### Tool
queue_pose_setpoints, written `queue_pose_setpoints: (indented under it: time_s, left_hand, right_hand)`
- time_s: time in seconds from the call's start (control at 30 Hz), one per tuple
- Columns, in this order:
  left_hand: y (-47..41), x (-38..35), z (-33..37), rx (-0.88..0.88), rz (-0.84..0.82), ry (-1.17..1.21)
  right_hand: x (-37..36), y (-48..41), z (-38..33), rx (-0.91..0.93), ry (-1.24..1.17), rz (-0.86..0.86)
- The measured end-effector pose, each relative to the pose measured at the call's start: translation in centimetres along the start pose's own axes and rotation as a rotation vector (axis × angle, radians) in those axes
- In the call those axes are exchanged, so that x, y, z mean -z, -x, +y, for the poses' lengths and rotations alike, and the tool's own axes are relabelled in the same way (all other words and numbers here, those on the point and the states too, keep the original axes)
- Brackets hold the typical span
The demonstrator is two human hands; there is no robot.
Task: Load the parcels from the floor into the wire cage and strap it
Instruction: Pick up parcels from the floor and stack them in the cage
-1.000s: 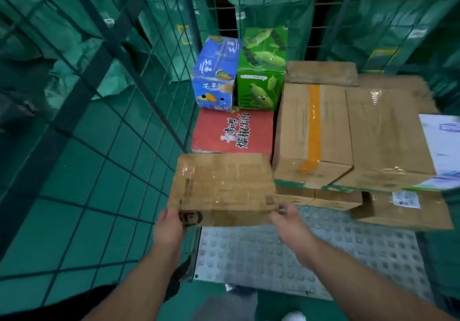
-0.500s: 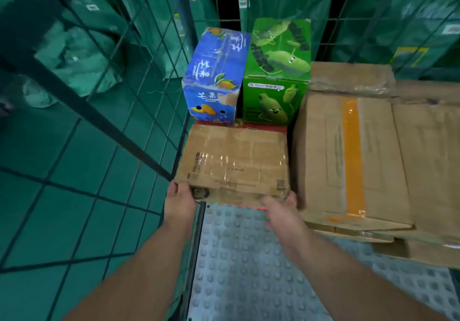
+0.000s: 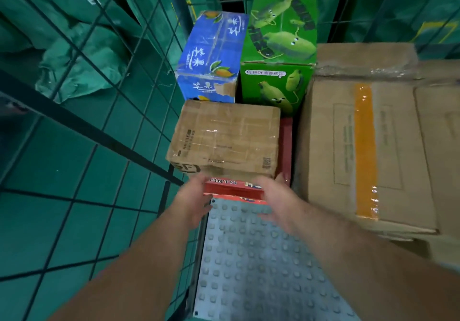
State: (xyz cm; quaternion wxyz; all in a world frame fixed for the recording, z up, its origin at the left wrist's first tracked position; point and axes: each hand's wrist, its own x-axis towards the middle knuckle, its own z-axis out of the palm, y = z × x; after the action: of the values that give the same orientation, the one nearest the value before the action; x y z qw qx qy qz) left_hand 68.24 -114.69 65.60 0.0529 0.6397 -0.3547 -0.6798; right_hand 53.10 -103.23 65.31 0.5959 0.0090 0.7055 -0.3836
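Wire cage (image 3: 94, 132), viewed from above, with its green side on my left and its studded grey floor plate (image 3: 261, 271) beneath my forearms. Large cardboard carton (image 3: 333, 151) with an orange tape stripe fills the right side, stacked on other brown cartons. Green printed carton (image 3: 278, 54) and blue printed carton (image 3: 211, 57) stand side by side at the cage's back. Brown taped parcel (image 3: 224, 139) lies flat on a red box (image 3: 285, 151), touching the blue carton's front and just beside the large carton, a red strip showing along its right.

My left hand (image 3: 193, 201) is at the parcel's near left corner and my right hand (image 3: 276, 196) at its near right corner. Both are blurred, with fingers loosely spread and gripping nothing. I cannot tell whether they touch the parcel.
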Motion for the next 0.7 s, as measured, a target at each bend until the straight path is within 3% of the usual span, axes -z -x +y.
queue_pose_setpoints:
  time_s: [0.1, 0.2, 0.27, 0.33, 0.43, 0.57, 0.7]
  left_hand:
    - [3.5, -0.6, -5.1, 0.078, 0.031, -0.148]
    - [7.3, -2.2, -11.6, 0.197, -0.056, -0.253]
    - [10.5, -3.5, -15.1, 0.225, -0.130, -0.351]
    - [13.8, -4.5, -17.5, 0.211, -0.195, -0.467]
    - [17.5, -5.4, -18.5, 0.116, -0.310, -0.661]
    - [18.8, -6.7, -17.4, -0.039, -0.540, -0.936]
    - [19.8, -8.9, -17.3, -0.168, -0.625, -1.232]
  right_hand:
    - [0.0, 3.9, 4.9, -0.075, 0.176, -0.147]
    - [1.8, 8.3, 11.6, -0.067, 0.455, -0.167]
    - [4.0, 11.5, 15.5, -0.103, 0.432, -0.177]
    - [6.5, 14.6, 18.5, -0.189, 0.252, -0.169]
    - [9.4, 18.3, 22.3, -0.253, -0.090, 0.007]
    - [10.3, 22.3, 25.3, -0.208, -0.416, 0.284]
    - [8.1, 28.0, 27.8, -0.121, -0.574, 0.555]
